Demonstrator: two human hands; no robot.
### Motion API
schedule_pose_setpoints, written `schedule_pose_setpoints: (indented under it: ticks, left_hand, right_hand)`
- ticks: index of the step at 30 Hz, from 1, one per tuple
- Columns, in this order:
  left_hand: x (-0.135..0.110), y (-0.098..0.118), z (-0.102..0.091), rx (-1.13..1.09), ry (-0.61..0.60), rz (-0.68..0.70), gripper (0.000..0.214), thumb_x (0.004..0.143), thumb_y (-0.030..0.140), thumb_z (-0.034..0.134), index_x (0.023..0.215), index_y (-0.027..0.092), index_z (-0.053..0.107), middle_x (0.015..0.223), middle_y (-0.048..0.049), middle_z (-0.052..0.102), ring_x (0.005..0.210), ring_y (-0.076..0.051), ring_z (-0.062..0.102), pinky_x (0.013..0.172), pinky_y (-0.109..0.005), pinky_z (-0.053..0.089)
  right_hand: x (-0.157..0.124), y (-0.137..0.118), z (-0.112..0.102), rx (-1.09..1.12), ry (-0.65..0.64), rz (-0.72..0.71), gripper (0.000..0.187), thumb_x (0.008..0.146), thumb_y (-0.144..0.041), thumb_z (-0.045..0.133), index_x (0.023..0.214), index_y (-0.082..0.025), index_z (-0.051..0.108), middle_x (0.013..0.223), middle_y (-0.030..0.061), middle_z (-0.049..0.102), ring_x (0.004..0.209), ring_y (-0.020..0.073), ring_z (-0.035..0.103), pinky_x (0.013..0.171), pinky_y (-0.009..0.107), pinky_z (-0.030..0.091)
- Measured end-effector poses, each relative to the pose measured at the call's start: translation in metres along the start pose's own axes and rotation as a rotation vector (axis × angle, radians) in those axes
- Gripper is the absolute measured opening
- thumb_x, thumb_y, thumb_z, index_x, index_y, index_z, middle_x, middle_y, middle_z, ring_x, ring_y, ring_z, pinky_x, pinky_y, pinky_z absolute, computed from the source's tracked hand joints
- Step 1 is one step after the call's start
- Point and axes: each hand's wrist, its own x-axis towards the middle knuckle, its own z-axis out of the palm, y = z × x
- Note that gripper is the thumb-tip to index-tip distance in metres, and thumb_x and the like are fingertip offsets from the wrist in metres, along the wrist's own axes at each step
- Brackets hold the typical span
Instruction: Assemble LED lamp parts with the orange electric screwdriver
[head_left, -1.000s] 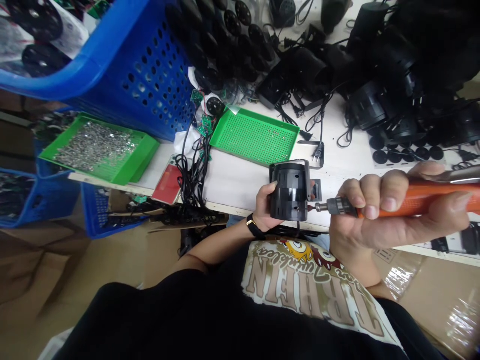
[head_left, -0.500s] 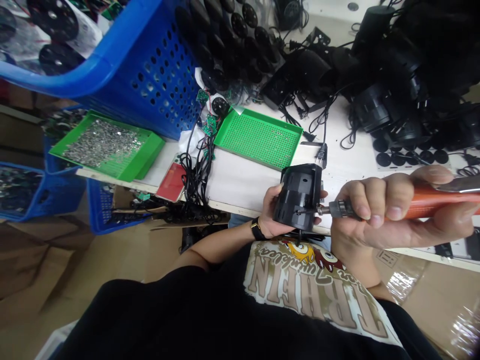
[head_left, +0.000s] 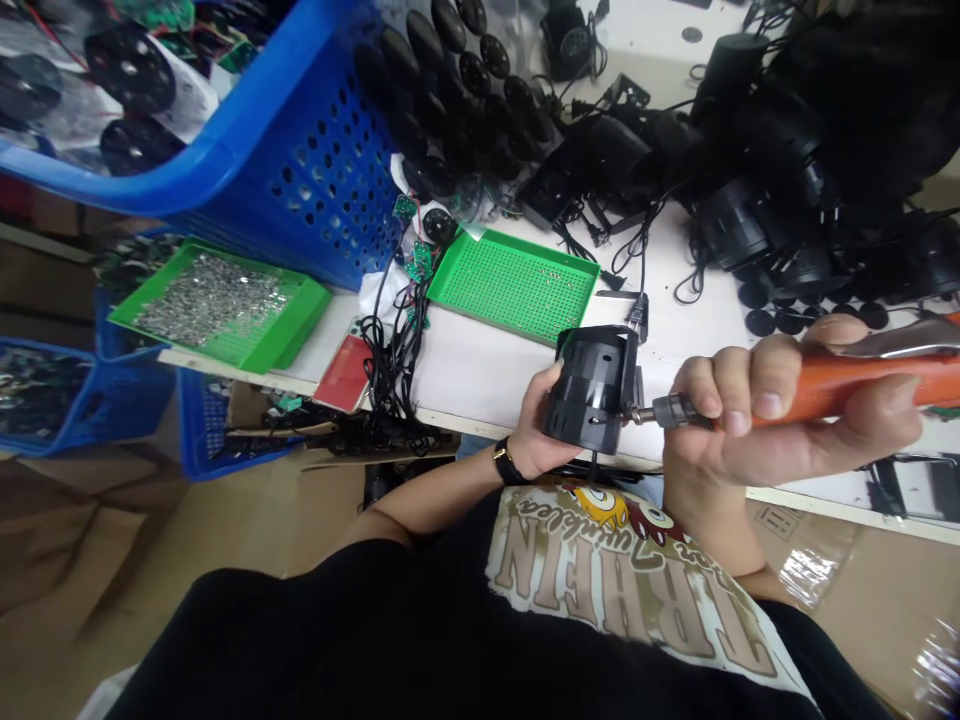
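My left hand [head_left: 538,432] is wrapped round a black cylindrical housing [head_left: 589,388] with a bracket on its right side, held in front of my shirt. In my right hand [head_left: 750,415] is an orange electric screwdriver [head_left: 862,388], gripped with the fingers over its body. The grey chuck and bit point left and meet the right side of the housing near its lower end. Whether a screw sits under the tip I cannot make out clearly. A black cord hangs beneath the housing.
A green perforated tray [head_left: 480,318] with a few small screws lies behind the housing. To the left are a green tray of metal parts [head_left: 292,335], a blue basket [head_left: 247,140], a red phone-like slab [head_left: 343,372] and black cables [head_left: 397,340]. Black housings [head_left: 739,225] crowd the back right.
The housing and the screwdriver have shifted slightly left in view, with the bit still at the housing. My left fingertips that showed at the housing's right side are now hidden.
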Motion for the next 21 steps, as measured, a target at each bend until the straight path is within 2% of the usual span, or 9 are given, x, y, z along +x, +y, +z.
schedule_pose_setpoints:
  ticks: [3,5,9,13,17,21]
  left_hand:
    - [0.000,0.004,-0.002,0.074,0.101,0.038,0.040,0.080,0.055,0.074,0.098,0.019,0.072,0.096,-0.0068,0.078,0.107,-0.031,0.073,0.094,-0.046,0.059]
    - [-0.001,0.007,-0.003,0.138,0.128,0.081,0.041,0.078,0.054,0.078,0.098,0.019,0.072,0.096,-0.0070,0.078,0.109,-0.032,0.072,0.093,-0.045,0.059]
    - [-0.005,0.009,-0.008,0.242,0.104,0.205,0.058,0.067,0.049,0.088,0.114,0.020,0.069,0.110,-0.0086,0.078,0.114,-0.034,0.070,0.095,-0.047,0.058]
    - [-0.008,0.008,-0.010,0.307,0.083,0.223,0.067,0.065,0.033,0.092,0.125,0.023,0.065,0.116,-0.0074,0.076,0.111,-0.031,0.071,0.095,-0.044,0.057]
    - [-0.009,0.005,-0.006,0.299,0.109,0.212,0.059,0.070,0.028,0.088,0.124,0.024,0.064,0.114,-0.0056,0.075,0.109,-0.028,0.071,0.095,-0.041,0.055]
    - [-0.010,0.002,-0.004,0.280,0.213,0.254,0.047,0.073,0.027,0.086,0.114,0.023,0.065,0.109,-0.0031,0.073,0.105,-0.023,0.069,0.089,-0.036,0.056]
  right_hand:
    - [-0.003,0.002,0.002,-0.058,0.028,-0.030,0.027,0.083,-0.051,0.061,0.095,-0.028,0.067,0.044,-0.0132,0.029,0.028,0.0067,0.021,0.031,0.024,0.028]
    - [-0.007,0.005,0.002,-0.083,0.049,-0.046,0.027,0.084,-0.050,0.059,0.095,-0.027,0.067,0.045,-0.0128,0.032,0.027,0.0068,0.023,0.032,0.023,0.029]
    - [-0.014,0.010,0.002,-0.100,0.039,-0.090,0.024,0.086,-0.043,0.056,0.095,-0.025,0.069,0.047,-0.0110,0.043,0.029,0.0076,0.031,0.035,0.023,0.035]
    - [-0.017,0.013,-0.002,-0.127,0.021,-0.120,0.024,0.086,-0.040,0.054,0.097,-0.025,0.069,0.049,-0.0098,0.048,0.031,0.0089,0.036,0.037,0.024,0.041]
    - [-0.017,0.018,-0.003,-0.182,0.035,-0.145,0.022,0.085,-0.042,0.055,0.096,-0.026,0.065,0.048,-0.0108,0.046,0.031,0.0090,0.035,0.037,0.024,0.042]
    - [-0.020,0.025,0.000,-0.213,0.019,-0.148,0.020,0.085,-0.042,0.057,0.098,-0.027,0.062,0.049,-0.0118,0.046,0.031,0.0087,0.036,0.038,0.024,0.044]
